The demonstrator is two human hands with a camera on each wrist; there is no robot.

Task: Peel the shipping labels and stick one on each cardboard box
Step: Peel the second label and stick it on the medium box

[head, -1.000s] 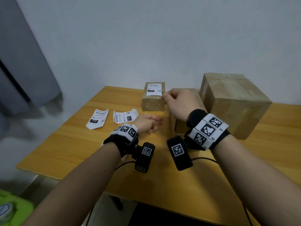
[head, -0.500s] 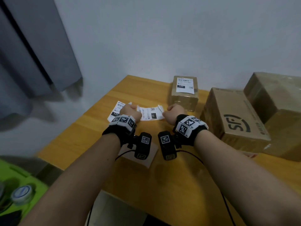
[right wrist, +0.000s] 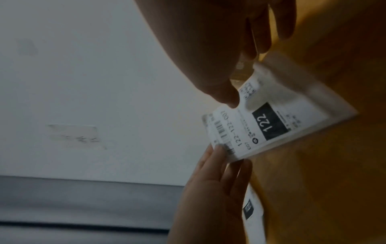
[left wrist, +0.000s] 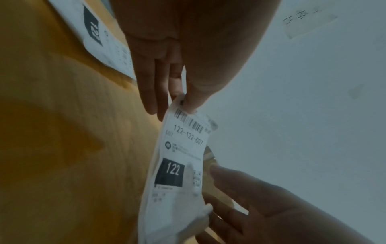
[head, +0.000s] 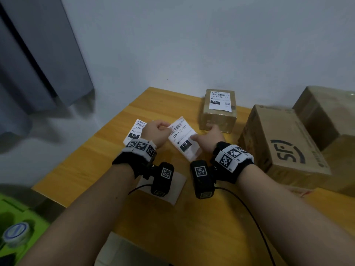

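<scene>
Both hands hold one white shipping label (head: 182,140) marked 122 just above the table. My left hand (head: 164,127) pinches its top barcode corner (left wrist: 183,100) between thumb and fingers. My right hand (head: 196,138) pinches its right edge near the QR code, with the thumb (right wrist: 226,95) on the printed face. The label (left wrist: 180,158) still has its backing sheet, which shows as a pale border (right wrist: 325,102). A second label (head: 134,131) lies flat on the table behind my left hand. The small cardboard box (head: 219,112) carries a label on top. The medium box (head: 282,143) with a black logo and the large box (head: 326,114) show none.
The wooden table (head: 96,160) ends close on the left and near sides. A pale sheet (head: 178,187) lies under my left wrist camera. The white wall stands right behind the boxes. A green bin (head: 17,223) with a tape roll sits on the floor at lower left.
My right hand left the medium box and came to the label. Both hands have raised that label off the table and turned it on end.
</scene>
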